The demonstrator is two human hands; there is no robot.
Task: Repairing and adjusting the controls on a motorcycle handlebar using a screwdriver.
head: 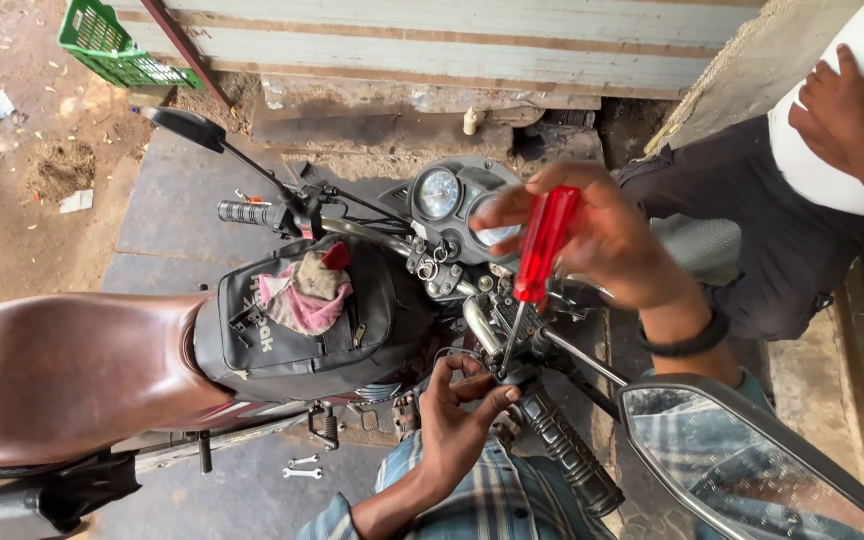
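Dirt yard; tank bag (297, 320) w/ pink rag (304, 297) inside.

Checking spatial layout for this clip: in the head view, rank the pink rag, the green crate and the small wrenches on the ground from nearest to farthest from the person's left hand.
1. Small wrenches, on the ground just left of the left hand.
2. Pink rag, on the tank bag, up and left.
3. Green crate, top-left corner by the wall.
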